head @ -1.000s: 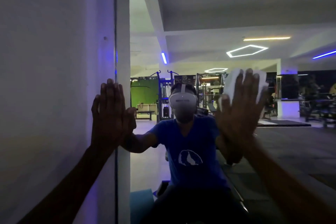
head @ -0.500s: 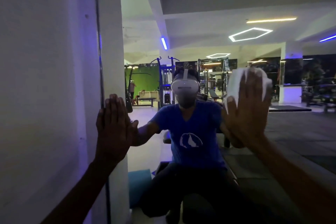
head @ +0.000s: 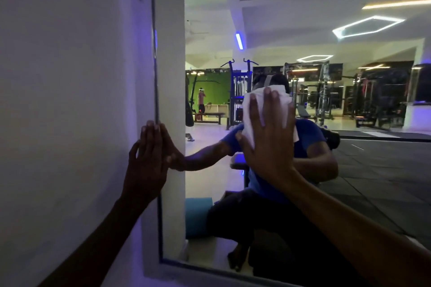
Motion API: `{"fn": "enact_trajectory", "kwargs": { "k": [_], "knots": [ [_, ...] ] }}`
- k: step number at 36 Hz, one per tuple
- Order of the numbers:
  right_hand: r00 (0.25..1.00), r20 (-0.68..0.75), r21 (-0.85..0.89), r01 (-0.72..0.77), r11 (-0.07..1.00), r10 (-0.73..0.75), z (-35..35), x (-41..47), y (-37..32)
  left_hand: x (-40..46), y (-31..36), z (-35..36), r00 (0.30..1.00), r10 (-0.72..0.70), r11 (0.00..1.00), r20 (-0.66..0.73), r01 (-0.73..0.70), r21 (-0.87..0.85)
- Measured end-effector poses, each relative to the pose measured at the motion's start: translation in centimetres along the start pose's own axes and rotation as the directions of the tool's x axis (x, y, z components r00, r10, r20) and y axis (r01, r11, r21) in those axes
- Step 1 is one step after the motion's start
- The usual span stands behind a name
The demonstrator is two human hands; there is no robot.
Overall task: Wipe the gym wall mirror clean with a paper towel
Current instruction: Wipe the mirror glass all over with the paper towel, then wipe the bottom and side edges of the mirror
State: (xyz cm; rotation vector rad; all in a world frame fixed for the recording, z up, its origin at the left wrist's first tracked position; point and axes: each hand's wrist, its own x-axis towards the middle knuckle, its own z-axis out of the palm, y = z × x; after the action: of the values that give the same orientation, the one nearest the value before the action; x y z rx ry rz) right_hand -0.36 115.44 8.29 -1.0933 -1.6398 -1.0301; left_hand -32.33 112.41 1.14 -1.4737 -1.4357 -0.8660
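- Both hands lie flat with straight fingers: my right hand (head: pixel 268 144) presses the towel (head: pixel 264 109) against the mirror (head: pixel 373 170), and my left hand (head: pixel 149 161) rests open on the mirror's left edge, where the glass meets the wall (head: pixel 70 100).
- Nothing is gripped; the towel is pinned between palm and glass, its white folds showing above and between my fingers (head: pixel 256 112).
- Towel and right hand sit near the middle of the glass I can see, well apart from the left hand.
- To wipe well, I judge I should keep the palm's pressure even, run overlapping strokes, and carry them right out to the edge and down to the bottom frame so no strip is missed.
- A fresh face of the towel would help once this one soils; in this dim light I cannot tell whether smears remain.
- No container shows; I see no bottle, bucket or bin.
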Motion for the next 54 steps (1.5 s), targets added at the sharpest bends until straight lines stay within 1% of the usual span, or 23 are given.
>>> {"fn": "enact_trajectory", "kwargs": {
  "k": [1, 2, 5, 7, 8, 10, 11, 13, 15, 17, 19, 22, 26, 28, 30, 33, 35, 38, 42, 45, 49, 52, 54],
  "knots": [
    [1.0, 0.004, 0.005, -0.014, 1.0, 0.014, 0.3, -0.3, -1.0, -0.3, 0.1, 0.2, 1.0, -0.005, 1.0, 0.002, 0.005, -0.019],
    [1.0, 0.007, 0.024, 0.01, 1.0, -0.01, 0.8, -1.0, -2.5, -0.6, 0.3, 0.3, 1.0, -0.004, 0.999, 0.002, 0.004, -0.043],
    [0.972, 0.026, 0.142, 0.226, 0.964, -0.232, 2.8, -2.8, -7.4, -0.3, -0.1, -0.3, 0.999, 0.007, 0.992, -0.044, -0.012, -0.123],
    [0.91, 0.032, 0.176, 0.402, 0.898, -0.414, 3.5, -2.3, -10.0, 1.6, -1.7, -1.5, 0.999, 0.008, 0.993, -0.052, -0.015, -0.12],
    [0.863, 0.046, 0.176, 0.489, 0.854, -0.504, 3.6, -1.3, -10.9, 2.8, -2.8, -2.4, 0.999, 0.02, 0.995, -0.037, -0.024, -0.097],
    [0.774, 0.1, 0.147, 0.61, 0.779, -0.625, 3.4, 2.1, -11.7, 5.8, -4.6, -4.4, 1.0, 0.001, 0.997, -0.025, -0.002, -0.076],
    [0.755, 0.126, 0.125, 0.632, 0.765, -0.644, 3.1, 3.8, -11.7, 6.7, -5.0, -5.6, 0.998, -0.03, 0.998, -0.052, 0.028, -0.049],
    [0.754, 0.133, 0.108, 0.634, 0.766, -0.643, 2.4, 7.7, -11.2, 8.6, -5.4, -8.3, 0.995, -0.061, 0.998, -0.073, 0.059, -0.031],
    [0.78, 0.087, 0.117, 0.61, 0.784, -0.62, 1.2, 12.6, -10.3, 11.6, -5.9, -11.2, 0.997, -0.073, 0.993, -0.04, 0.069, -0.098],
    [0.828, -0.039, 0.154, 0.558, 0.815, -0.559, -0.5, 18.0, -9.1, 15.6, -6.5, -13.9, 0.996, -0.092, 0.976, -0.01, 0.089, -0.199],
    [0.88, -0.124, 0.266, 0.474, 0.839, -0.458, -3.0, 23.7, -7.5, 19.9, -7.0, -16.5, 0.995, -0.102, 0.955, 0.011, 0.101, -0.28],
    [0.92, -0.051, 0.37, 0.379, 0.848, -0.389, -7.7, 31.2, -5.1, 26.6, -6.8, -20.3, 0.991, -0.131, 0.927, 0.039, 0.136, -0.35],
    [0.933, 0.044, 0.498, 0.291, 0.817, -0.358, -14.6, 38.7, -1.3, 36.1, -4.0, -26.1, 0.989, -0.136, 0.853, 0.051, 0.144, -0.502],
    [0.945, 0.07, 0.568, 0.226, 0.791, -0.32, -17.7, 41.6, 1.2, 40.4, -1.6, -29.0, 0.987, -0.141, 0.761, 0.08, 0.16, -0.629],
    [0.957, 0.096, 0.623, 0.156, 0.766, -0.272, -20.5, 43.9, 4.0, 44.1, 1.0, -31.7, 0.982, -0.142, 0.673, 0.126, 0.189, -0.715],
    [0.971, 0.154, 0.698, 0.024, 0.716, -0.182, -24.7, 46.9, 9.2, 48.9, 5.8, -35.7, 0.969, -0.152, 0.577, 0.197, 0.249, -0.778],
    [0.972, 0.22, 0.74, -0.109, 0.664, -0.086, -28.1, 48.5, 13.2, 51.9, 9.3, -38.3, 0.953, -0.166, 0.5, 0.253, 0.302, -0.812],
    [0.94, 0.341, 0.761, -0.288, 0.582, 0.02, -33.1, 49.7, 19.6, 55.5, 14.5, -41.7, 0.932, -0.164, 0.429, 0.323, 0.362, -0.828],
    [0.91, 0.393, 0.751, -0.398, 0.527, 0.128, -38.2, 49.5, 27.6, 58.5, 22.2, -45.1, 0.925, -0.14, 0.306, 0.354, 0.38, -0.873],
    [0.847, 0.5, 0.722, -0.523, 0.453, 0.181, -40.8, 47.6, 33.2, 59.7, 28.3, -46.7, 0.914, -0.103, 0.25, 0.393, 0.406, -0.879],
    [0.775, 0.587, 0.647, -0.622, 0.441, 0.234, -44.4, 44.1, 40.2, 60.3, 35.8, -47.5, 0.914, -0.065, 0.148, 0.4, 0.405, -0.902],
    [0.696, 0.638, 0.586, -0.716, 0.38, 0.328, -47.2, 41.6, 44.9, 59.6, 41.4, -47.5, 0.89, -0.011, 0.06, 0.456, 0.456, -0.888],
    [0.635, 0.661, 0.531, -0.772, 0.349, 0.4, -48.8, 39.9, 47.6, 58.9, 45.3, -47.2, 0.879, 0.039, 0.035, 0.475, 0.474, -0.88]
  ]
}}
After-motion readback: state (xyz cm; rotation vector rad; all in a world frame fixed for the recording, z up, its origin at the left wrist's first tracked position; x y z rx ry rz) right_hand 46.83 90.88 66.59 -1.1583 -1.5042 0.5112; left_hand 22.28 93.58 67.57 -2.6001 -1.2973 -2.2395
